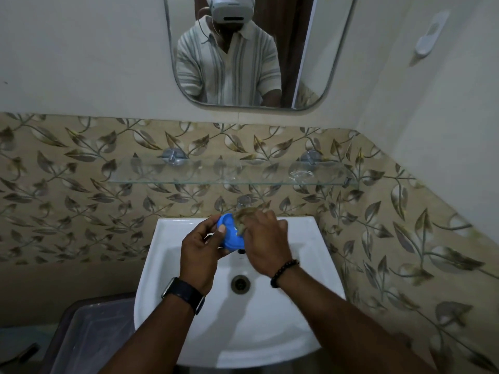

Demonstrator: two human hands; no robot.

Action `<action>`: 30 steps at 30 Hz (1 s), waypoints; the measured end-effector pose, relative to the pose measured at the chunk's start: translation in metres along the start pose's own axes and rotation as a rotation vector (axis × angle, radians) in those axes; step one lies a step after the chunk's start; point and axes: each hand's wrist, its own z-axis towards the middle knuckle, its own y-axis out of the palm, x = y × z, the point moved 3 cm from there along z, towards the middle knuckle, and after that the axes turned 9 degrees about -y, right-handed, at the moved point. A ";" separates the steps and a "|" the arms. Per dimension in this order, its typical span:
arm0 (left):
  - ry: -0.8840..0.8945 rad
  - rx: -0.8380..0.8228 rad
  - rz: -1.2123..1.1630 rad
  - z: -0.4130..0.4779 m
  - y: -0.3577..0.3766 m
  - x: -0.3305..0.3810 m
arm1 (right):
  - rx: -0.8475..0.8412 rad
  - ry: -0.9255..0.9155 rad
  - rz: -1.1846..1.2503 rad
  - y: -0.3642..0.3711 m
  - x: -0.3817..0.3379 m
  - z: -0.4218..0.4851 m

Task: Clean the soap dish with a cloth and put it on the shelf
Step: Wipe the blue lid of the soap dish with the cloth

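Observation:
A blue soap dish (232, 236) is held over the white sink (310, 238). My left hand (201, 252) grips it from the left, thumb on its face. My right hand (266, 241) holds a brownish cloth (244, 215) bunched against the dish's upper right side; the cloth is blurred and mostly hidden under the fingers. The glass shelf (189, 175) runs along the tiled wall above the sink.
A chrome tap (243, 202) stands behind the hands. The sink drain (240, 284) lies below them. A clear object (301, 174) sits on the shelf's right part. A mirror (256, 49) hangs above. A grey plastic bin (89, 338) stands at lower left.

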 end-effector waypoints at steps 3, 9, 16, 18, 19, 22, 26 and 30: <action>-0.026 0.020 0.041 0.000 -0.006 -0.001 | -0.083 -0.196 0.168 0.010 -0.016 -0.010; -0.049 0.073 0.007 -0.009 -0.014 -0.001 | -0.137 -0.464 -0.020 -0.018 0.019 -0.019; -0.116 0.100 -0.085 -0.005 -0.020 0.013 | -0.080 -0.478 -0.039 -0.008 0.031 -0.032; -0.188 0.043 -0.113 -0.005 -0.022 0.015 | -0.082 -0.511 -0.082 -0.006 0.031 -0.033; -0.220 -0.003 -0.112 -0.005 -0.023 0.016 | -0.069 -0.517 -0.044 -0.007 0.032 -0.033; -0.294 -0.173 -0.065 -0.007 -0.024 0.022 | -0.076 -0.480 0.194 -0.018 0.035 -0.031; -0.020 -0.245 0.377 -0.011 -0.030 0.031 | -0.137 -0.387 0.522 -0.026 0.049 -0.027; 0.231 -0.345 0.604 -0.018 -0.033 0.041 | -0.189 -0.266 0.926 -0.035 0.062 -0.022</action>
